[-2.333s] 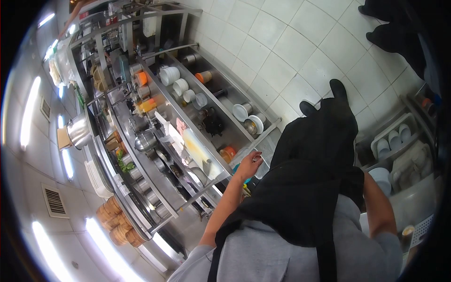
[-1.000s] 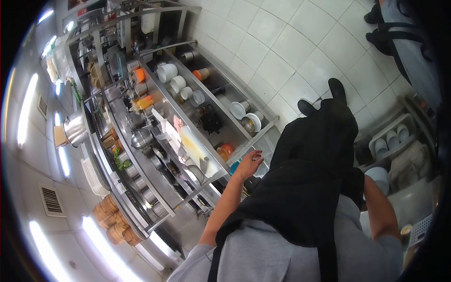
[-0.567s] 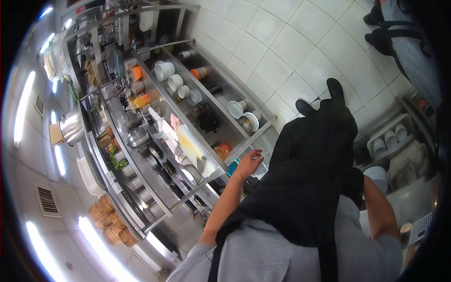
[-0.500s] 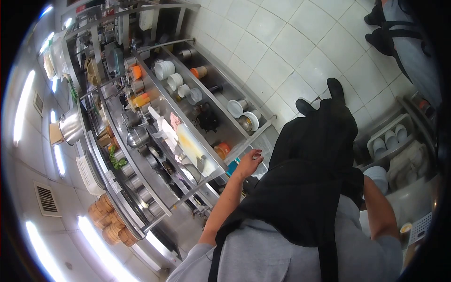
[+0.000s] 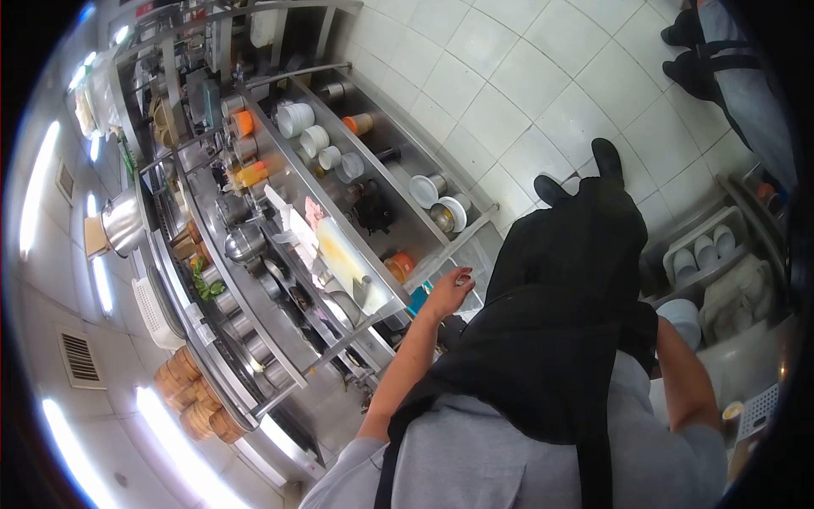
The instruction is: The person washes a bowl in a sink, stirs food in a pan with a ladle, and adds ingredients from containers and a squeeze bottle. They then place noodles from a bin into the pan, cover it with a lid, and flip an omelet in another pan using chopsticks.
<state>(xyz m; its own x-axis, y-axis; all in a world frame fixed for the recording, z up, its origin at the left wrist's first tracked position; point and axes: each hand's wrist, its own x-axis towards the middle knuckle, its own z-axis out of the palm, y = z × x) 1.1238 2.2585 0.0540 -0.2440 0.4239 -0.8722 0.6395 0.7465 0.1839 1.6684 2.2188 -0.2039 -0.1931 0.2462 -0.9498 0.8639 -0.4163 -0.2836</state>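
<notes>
My left hand (image 5: 449,293) hangs beside the end of the steel worktable, its fingers loosely bent and apart. A small pale patch shows between the fingers; no held thing can be made out. Just behind this hand are a teal object (image 5: 418,299) and a clear plastic container (image 5: 469,260). A cutting board (image 5: 341,254) with yellow stains lies on the worktable nearby, with a knife or cleaver blade (image 5: 362,291) at its near end. On my right side only the forearm (image 5: 685,377) shows; the right hand is hidden behind the black apron (image 5: 551,339).
White bowls (image 5: 295,120), lidded pots (image 5: 426,193) and an orange container (image 5: 398,266) stand on the shelves. Bamboo steamers (image 5: 193,394) are stacked at far left. At right are a rack with white cups (image 5: 704,246) and a stack of plates (image 5: 680,322). Another person's legs (image 5: 738,76) show at upper right.
The view has shifted very slightly, so the shelves sit a little further left. My left hand and my feet keep almost the same pose.
</notes>
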